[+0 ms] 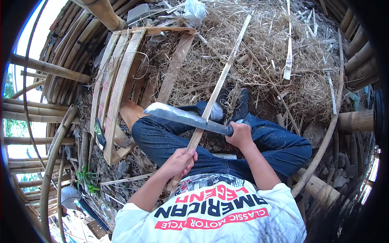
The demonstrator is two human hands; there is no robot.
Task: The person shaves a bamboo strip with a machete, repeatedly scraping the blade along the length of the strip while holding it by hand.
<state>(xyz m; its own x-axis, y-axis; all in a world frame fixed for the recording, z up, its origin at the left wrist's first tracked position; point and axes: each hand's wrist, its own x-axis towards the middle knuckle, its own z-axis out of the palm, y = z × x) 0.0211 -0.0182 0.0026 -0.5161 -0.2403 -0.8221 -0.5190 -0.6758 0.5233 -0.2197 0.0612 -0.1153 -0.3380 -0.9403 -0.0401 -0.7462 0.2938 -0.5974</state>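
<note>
A long, pale bamboo strip [221, 81] runs slantwise from my lap up over the shavings. My left hand [182, 162] is closed around its lower part, close to my shirt. In my right hand [240, 135] is the dark handle of a machete [182, 116], whose broad metal blade points left. The blade crosses the strip above my left hand and appears to touch it. My fingers wrap the handle at the blade's right end. Both hands are over my crossed legs in blue jeans [158, 135].
A slatted wooden crate [117, 87] stands at the left, with a dark phone-like object [99, 133] on its side. Curly shavings [300, 93] cover the ground ahead. Bamboo poles [50, 69] line the left side, and a thick pole [355, 121] juts in at right.
</note>
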